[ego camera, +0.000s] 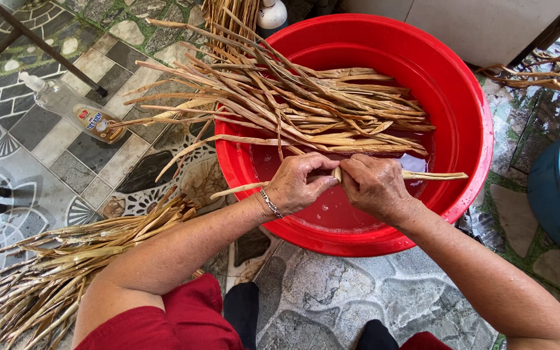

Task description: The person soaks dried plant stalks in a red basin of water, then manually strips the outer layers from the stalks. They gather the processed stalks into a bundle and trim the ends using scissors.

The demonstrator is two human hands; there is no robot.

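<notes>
a single dried reed strip (422, 175) is pinched at its middle by the left hand (299, 185) and right hand (374, 188), held together over the red basin (468, 110). judged light, pliable and slippery when wet; more soaking strips (319, 107) lie at 12 o'clock.

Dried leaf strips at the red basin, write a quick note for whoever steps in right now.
Left hand: shut on one dried strip, over the water.
Right hand: shut on the same strip, knuckle to knuckle with the left.
Red basin: holds water; a bundle of strips lies across it, ends sticking out over the left rim.
Pile of dry strips lies on the tiled floor by the left arm; a plastic bottle lies beyond it.
Done: bundle is in the basin. Left: the floor pile looks untouched.
</notes>
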